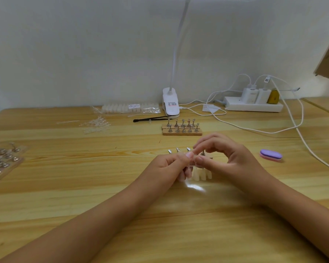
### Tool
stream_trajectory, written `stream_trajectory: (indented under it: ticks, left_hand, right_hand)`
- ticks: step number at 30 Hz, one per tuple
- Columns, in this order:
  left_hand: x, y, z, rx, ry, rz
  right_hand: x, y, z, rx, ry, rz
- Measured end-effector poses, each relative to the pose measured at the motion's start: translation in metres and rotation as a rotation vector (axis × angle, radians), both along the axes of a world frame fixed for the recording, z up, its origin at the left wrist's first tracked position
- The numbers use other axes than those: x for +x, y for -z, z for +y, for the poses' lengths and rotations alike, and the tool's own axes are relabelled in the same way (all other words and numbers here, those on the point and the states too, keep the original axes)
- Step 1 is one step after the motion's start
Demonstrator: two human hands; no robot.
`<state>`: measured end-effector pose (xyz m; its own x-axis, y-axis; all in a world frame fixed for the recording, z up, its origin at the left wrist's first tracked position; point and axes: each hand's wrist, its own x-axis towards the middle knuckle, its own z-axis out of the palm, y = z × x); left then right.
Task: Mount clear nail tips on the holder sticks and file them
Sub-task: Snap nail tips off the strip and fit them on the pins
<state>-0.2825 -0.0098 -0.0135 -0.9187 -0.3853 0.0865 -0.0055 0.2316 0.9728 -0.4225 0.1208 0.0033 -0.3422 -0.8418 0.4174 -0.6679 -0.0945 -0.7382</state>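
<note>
I am pinching a strip of clear tips between my left hand and right hand, fingertips nearly touching, just above the table. 3 holder sticks are standing right behind my fingers. The file is lying well to the right.

Both hands meet mid-table, left hand and right hand pinching a strip of clear plastic nail tips between them; just behind the fingers stands a row of small metal holder sticks. Farther back sits a cork block of metal holder sticks, the white clip-on desk lamp behind it. Right of the hands lies an oval purple-and-pink nail buffer; the white power strip sits back right
</note>
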Motion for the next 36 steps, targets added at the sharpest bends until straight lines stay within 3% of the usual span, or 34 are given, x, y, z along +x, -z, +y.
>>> stream_trajectory:
  ticks: [3,8,14,16,20,22,36]
  left_hand:
    - [-0.001,0.001,-0.001,0.023,0.000,-0.014]
    - [0.000,0.001,-0.003,0.056,0.002,-0.018]
    - [-0.001,-0.003,-0.003,0.120,-0.010,-0.015]
    - [0.000,-0.003,-0.003,0.127,-0.003,-0.009]
    - [0.001,0.002,-0.001,0.013,0.016,0.006]
    - [0.002,0.004,0.000,-0.053,0.038,0.022]
    - [0.003,0.005,-0.001,-0.066,0.058,0.050]
  right_hand:
    - [-0.001,0.000,0.001,-0.065,0.035,0.040]
    - [-0.004,0.006,0.002,-0.198,0.055,0.477]
    - [-0.008,0.010,0.003,-0.259,0.031,0.673]
    - [-0.005,0.012,0.001,-0.247,0.013,0.620]
    - [-0.003,0.009,0.001,-0.217,0.018,0.244]
    - [-0.005,0.009,0.001,-0.187,0.006,0.151]
    - [-0.015,0.005,0.007,-0.016,-0.134,-0.052]
